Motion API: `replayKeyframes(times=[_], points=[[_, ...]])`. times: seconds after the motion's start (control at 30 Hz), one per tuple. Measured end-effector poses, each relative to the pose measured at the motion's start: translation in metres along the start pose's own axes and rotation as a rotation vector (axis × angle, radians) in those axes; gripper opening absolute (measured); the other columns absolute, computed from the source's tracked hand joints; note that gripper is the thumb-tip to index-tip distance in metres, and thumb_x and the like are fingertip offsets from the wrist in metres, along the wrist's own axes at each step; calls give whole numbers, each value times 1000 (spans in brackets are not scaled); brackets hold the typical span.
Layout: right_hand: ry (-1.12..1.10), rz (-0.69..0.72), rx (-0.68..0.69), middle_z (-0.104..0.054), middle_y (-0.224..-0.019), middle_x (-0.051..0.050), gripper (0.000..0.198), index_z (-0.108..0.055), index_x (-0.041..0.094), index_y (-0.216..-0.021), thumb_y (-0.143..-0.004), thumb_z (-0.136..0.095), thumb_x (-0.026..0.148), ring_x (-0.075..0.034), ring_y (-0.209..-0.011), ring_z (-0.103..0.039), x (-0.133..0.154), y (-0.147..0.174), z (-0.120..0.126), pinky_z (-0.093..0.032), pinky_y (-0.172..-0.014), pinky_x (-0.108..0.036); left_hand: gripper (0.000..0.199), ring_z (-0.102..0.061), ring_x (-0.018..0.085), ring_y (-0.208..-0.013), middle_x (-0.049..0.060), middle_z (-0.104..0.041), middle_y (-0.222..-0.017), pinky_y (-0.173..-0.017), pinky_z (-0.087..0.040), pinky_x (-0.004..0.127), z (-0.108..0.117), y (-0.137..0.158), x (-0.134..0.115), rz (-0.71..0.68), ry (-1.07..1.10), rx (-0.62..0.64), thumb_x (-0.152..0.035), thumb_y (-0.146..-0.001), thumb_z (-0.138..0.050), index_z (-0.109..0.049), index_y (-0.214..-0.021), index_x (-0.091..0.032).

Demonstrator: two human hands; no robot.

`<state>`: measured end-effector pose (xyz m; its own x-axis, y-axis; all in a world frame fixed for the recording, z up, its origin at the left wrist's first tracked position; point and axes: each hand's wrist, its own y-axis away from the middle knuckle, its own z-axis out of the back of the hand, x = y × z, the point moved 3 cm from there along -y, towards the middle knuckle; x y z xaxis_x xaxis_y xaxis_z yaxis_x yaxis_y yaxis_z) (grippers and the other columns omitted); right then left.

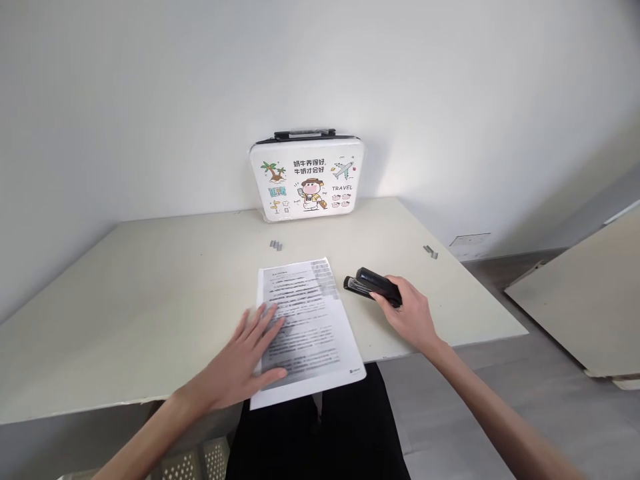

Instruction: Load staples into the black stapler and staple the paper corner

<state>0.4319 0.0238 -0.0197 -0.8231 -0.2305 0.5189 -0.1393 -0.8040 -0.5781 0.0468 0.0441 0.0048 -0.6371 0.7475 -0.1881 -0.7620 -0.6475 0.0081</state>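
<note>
My left hand [253, 353] lies with its fingers spread on the left side of a printed sheet of paper [307, 327], or a thin stack of sheets; I cannot tell which. The paper's lower end sticks out past the table's front edge. To the right of it, my right hand [413, 313] is wrapped round a black stapler [377, 285]. Its jaws point left toward the paper's upper right side and stand apart from the paper.
A white case [307, 180] with cartoon prints and a black handle leans on the wall behind the table [165, 287]. Short strips of staples [276, 245] lie before it, and more staples [431, 252] sit near the right edge. A pale panel [590, 293] stands at the far right.
</note>
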Motion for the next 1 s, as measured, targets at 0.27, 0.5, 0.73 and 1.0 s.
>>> replayKeyframes(times=[0.27,0.5,0.73,1.0], points=[[4,36,-27,-75,-105,-8,24,-59,25,-119,-102,-63,43,-25,-89,-73,2,19,52,-57,-73,-37,87,-2,38,-164,12,-11,-177,-130,-3,67,-30,-141,-38,-64,28,-31,-76,-103,-36,-16,-172,-26],[86,84,-93,-75,-104,-9,23,-60,26,-119,-101,-66,40,-27,-91,-74,5,34,67,-58,-76,-39,96,-1,42,-164,19,-11,-176,-126,3,72,-46,-263,-63,-31,56,35,-80,-100,-33,-26,-169,-15],[71,19,-49,-75,-106,-9,24,-60,27,-121,-103,-62,42,-28,-93,-74,8,36,53,-59,-78,-41,82,-11,29,-165,14,-22,-176,-134,-9,50,-44,-282,-65,-115,291,-109,-69,-107,-22,-33,-167,-14],[-22,-34,73,-76,-112,-11,31,-60,25,-122,-103,-58,49,-31,-101,-74,21,-1,4,-59,-82,-42,59,-58,29,-141,9,-64,-150,-120,-45,46,-11,-201,33,58,872,-356,-69,-101,-51,-64,-138,-26]])
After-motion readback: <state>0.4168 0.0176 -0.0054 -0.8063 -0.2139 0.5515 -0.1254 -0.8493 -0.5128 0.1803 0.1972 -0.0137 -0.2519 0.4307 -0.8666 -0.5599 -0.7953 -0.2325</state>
